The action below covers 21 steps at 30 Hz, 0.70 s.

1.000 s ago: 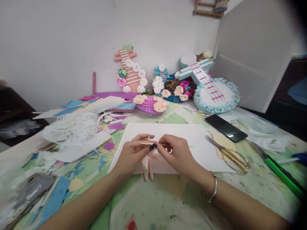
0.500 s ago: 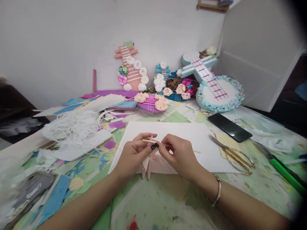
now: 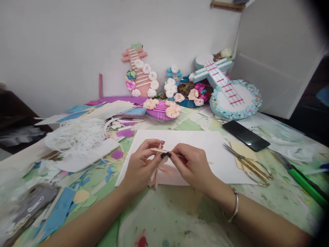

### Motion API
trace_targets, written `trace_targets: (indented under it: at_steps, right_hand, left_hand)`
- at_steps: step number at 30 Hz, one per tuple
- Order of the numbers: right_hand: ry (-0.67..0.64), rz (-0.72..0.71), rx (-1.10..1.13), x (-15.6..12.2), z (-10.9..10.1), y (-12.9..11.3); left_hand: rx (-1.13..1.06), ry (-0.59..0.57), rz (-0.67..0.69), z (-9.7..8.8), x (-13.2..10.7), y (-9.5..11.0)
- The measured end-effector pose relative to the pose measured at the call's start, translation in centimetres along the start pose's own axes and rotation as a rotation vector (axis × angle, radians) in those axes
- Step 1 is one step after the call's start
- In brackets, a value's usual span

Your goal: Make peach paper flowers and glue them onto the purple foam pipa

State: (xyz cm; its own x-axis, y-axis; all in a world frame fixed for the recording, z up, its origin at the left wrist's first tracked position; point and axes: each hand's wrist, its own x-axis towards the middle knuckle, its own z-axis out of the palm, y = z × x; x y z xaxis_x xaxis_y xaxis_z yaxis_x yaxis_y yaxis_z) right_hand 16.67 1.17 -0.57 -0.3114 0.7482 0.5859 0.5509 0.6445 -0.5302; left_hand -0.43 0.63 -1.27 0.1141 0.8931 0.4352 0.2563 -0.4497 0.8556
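Observation:
My left hand point(image 3: 141, 164) pinches a pale pink strip of paper point(image 3: 155, 180), whose lower end hangs below the fingers. In my right hand point(image 3: 193, 164) is a thin wooden stick point(image 3: 157, 150), lying nearly level across both hands, its far tip showing past the right knuckles. Thumbs of both hands meet at the middle, where paper and stick come together; fingers hide the exact contact. Beneath the hands lies a white sheet point(image 3: 218, 173). Gold-handled scissors point(image 3: 248, 164) rest to the right on a small yellow paper point(image 3: 235, 151).
A black phone point(image 3: 246, 135) and a green-handled cutter point(image 3: 305, 183) lie right. Tangled white string point(image 3: 77, 137), paper scraps and a grey phone case point(image 3: 32, 206) crowd the left. Decorated toy instruments, including a light-blue one point(image 3: 231, 96) and a purple one point(image 3: 160, 111), stand at the back.
The hanging end of the pink paper has drawn in and looks narrower and shorter. Both hands stay together, with only slight finger shifts around the stick.

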Motion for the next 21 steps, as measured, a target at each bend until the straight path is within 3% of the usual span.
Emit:
trace_targets:
  at_steps: [10,21]
  right_hand:
    - [-0.039,0.141,0.106,0.25,0.00,-0.18]
    - [-0.052,0.151,0.148,0.54,-0.11,0.09]
  left_hand:
    - [0.030,0.024,0.010,0.22,-0.26,0.34]
    - [-0.002,-0.026,-0.023,-0.23,-0.04,-0.07]
